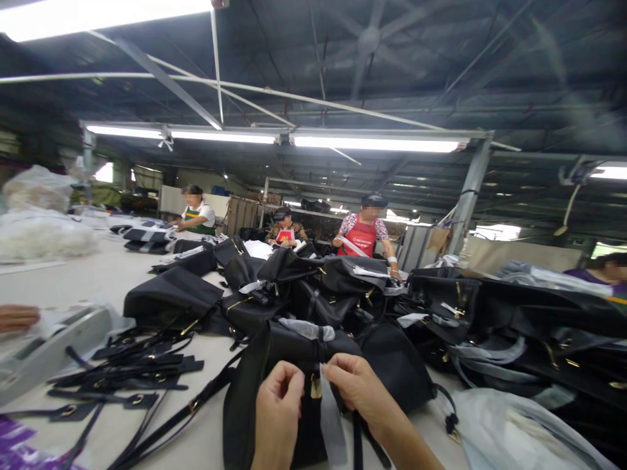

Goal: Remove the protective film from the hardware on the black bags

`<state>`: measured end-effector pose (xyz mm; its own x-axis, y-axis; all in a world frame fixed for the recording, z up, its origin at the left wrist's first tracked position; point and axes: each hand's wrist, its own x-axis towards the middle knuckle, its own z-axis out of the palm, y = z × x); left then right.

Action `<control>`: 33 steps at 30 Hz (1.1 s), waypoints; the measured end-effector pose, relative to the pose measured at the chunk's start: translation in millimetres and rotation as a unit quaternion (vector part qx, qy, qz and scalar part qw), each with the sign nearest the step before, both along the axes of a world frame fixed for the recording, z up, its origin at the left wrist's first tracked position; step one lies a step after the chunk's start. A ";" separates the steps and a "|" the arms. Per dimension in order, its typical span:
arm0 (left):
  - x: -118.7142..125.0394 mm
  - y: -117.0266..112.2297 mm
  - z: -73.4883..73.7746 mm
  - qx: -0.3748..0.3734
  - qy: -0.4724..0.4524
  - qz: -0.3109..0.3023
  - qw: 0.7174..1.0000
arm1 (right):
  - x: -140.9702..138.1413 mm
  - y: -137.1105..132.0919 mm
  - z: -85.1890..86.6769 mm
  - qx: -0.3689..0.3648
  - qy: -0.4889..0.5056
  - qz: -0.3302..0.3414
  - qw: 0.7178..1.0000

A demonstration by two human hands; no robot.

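Observation:
A black handbag [242,398] stands in front of me, its top handle [308,328] wrapped in pale film. At the middle of its front hangs a gold metal clasp [316,386]. My right hand [357,388] pinches the upper end of a translucent film strip [333,427] just right of the clasp. Left of the clasp, my left hand [279,408] is closed, thumb against the curled fingers; what lies between them, if anything, is hidden. A black strap [196,405] runs from the bag to the lower left.
Black straps with gold buckles [132,382] lie to the left, near a grey-white device [63,346] and another person's hand [18,318]. Black bags [313,287] are heaped ahead and right. A plastic bag [519,431] lies lower right. Several people work beyond.

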<state>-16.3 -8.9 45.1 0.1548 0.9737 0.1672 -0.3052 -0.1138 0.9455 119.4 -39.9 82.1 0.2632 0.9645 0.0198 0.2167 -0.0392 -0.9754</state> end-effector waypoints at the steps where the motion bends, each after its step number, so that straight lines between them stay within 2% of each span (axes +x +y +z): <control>1: -2.6 -0.9 2.1 0.030 0.020 0.021 0.999 | -0.3 0.5 0.3 0.005 -0.014 -0.005 1.000; 3: -6.7 -1.7 4.7 0.052 0.036 0.028 0.998 | -0.7 0.4 1.6 0.007 -0.012 0.002 1.000; 5: -8.2 0.2 2.2 0.031 0.038 -0.001 0.999 | -0.5 -1.1 3.4 -0.004 0.022 0.023 0.999; 8: -5.9 7.4 -9.8 -0.030 0.025 -0.044 0.998 | 1.3 -4.5 5.7 -0.028 0.096 0.061 0.993; 11: -2.3 11.9 -17.5 -0.117 -0.030 -0.095 0.988 | 4.1 -6.3 6.0 -0.037 0.134 0.087 0.986; 15: -1.1 7.9 -9.8 -0.161 -0.102 -0.125 0.974 | 7.5 -5.1 4.2 -0.029 0.138 0.092 0.986; 18: -1.2 6.1 -5.3 -0.171 -0.103 -0.128 0.971 | 9.7 -4.0 2.8 -0.027 0.139 0.100 0.985; 22: 0.2 7.6 -10.6 -0.208 -0.061 -0.181 0.959 | 11.1 -4.4 0.5 -0.025 0.155 0.120 0.980; 25: 2.8 5.7 -13.2 -0.231 -0.100 -0.225 0.941 | 10.6 -5.0 -0.4 -0.029 0.145 0.111 0.983; 27: 5.4 3.7 -12.6 -0.216 -0.125 -0.208 0.946 | 10.0 -5.1 0.5 -0.031 0.131 0.098 0.986; 29: 8.1 2.6 -11.5 -0.187 -0.121 -0.163 0.961 | 9.2 -4.8 2.3 -0.033 0.114 0.089 0.989; 33: 9.7 1.5 -9.2 -0.085 -0.038 -0.058 0.994 | 5.9 -4.0 5.6 -0.034 0.038 0.053 0.997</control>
